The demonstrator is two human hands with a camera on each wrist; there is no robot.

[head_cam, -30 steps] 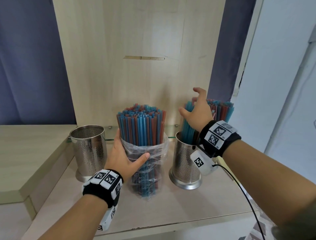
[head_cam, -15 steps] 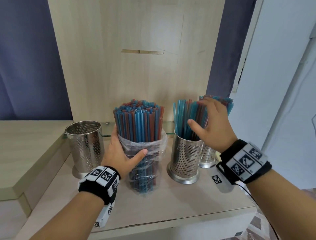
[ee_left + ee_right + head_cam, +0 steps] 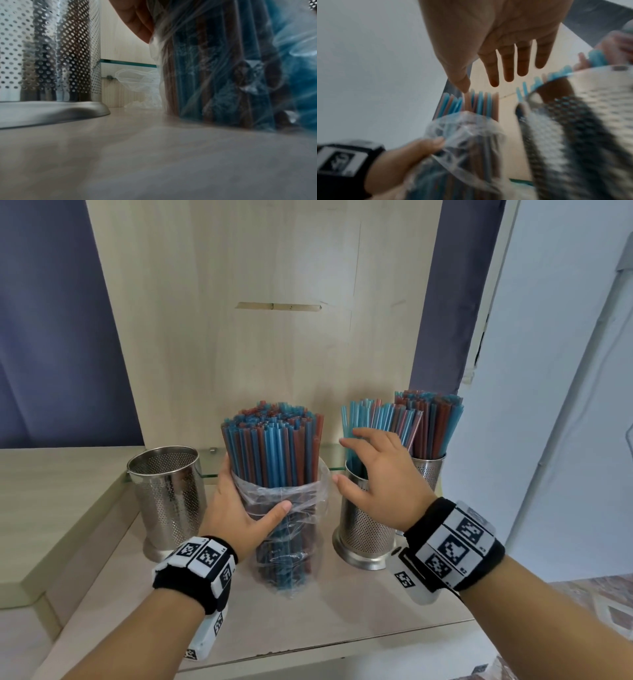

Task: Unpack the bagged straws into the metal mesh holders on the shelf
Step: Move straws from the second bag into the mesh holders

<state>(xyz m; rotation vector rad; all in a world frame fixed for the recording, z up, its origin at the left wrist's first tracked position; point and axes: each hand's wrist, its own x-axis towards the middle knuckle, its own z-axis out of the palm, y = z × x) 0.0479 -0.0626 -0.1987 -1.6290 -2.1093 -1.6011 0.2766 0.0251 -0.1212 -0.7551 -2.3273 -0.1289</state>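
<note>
A clear plastic bag [image 3: 287, 505] full of blue and red straws [image 3: 274, 446] stands upright mid-shelf. My left hand [image 3: 236, 508] grips the bag around its rolled-down rim, thumb in front. My right hand [image 3: 380, 477] hovers open between the bag and a part-filled mesh holder [image 3: 366, 529], fingers spread and touching nothing; in the right wrist view my right hand [image 3: 498, 59] shows straight fingers above the bag [image 3: 464, 136]. Behind it stands a second holder [image 3: 428, 470] packed with straws. An empty mesh holder [image 3: 168, 494] stands left of the bag, close in the left wrist view [image 3: 49, 54].
The wooden shelf [image 3: 342, 621] has a back panel [image 3: 260, 354] close behind the holders and a glass ledge [image 3: 332, 453] along it. A raised wooden step [image 3: 51, 508] borders the left side. A crumpled plastic film [image 3: 137, 83] lies behind the bag.
My right hand left the straws in the holders on the right and moved left and down toward the bag, staying open. The left hand kept its grip on the bag.
</note>
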